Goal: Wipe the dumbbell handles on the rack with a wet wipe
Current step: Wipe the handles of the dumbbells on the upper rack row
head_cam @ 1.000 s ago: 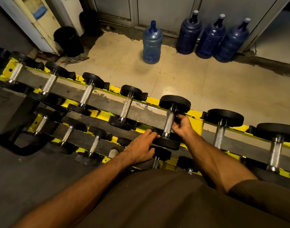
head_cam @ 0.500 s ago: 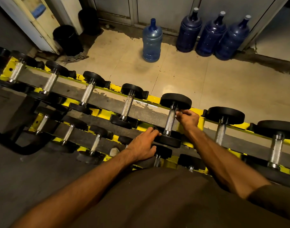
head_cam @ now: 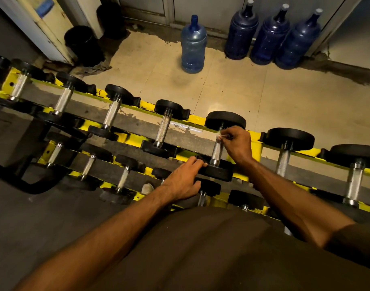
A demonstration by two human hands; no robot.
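The right hand (head_cam: 238,143) curls its fingers (head_cam: 228,137) round a crumpled white wet wipe (head_cam: 219,134), pinching it against the far end of a knurled silver dumbbell handle (head_cam: 216,150), just below that dumbbell's far black round head (head_cam: 225,119). Only a small tuft of the wipe shows past the fingertips. The left hand (head_cam: 184,181) lies with its fingers nearly straight and close together, resting on the near black head (head_cam: 218,173) of the same dumbbell and holding nothing. This dumbbell sits in the upper row of a yellow metal rack (head_cam: 256,148), between other black-headed dumbbells on either side; a lower row of smaller dumbbells runs nearer the person. Beyond the rack, on the pale tiled floor (head_cam: 285,97), stand 1 light blue water bottle (head_cam: 193,47) and 3 dark blue ones (head_cam: 268,34) side by side against the wall.
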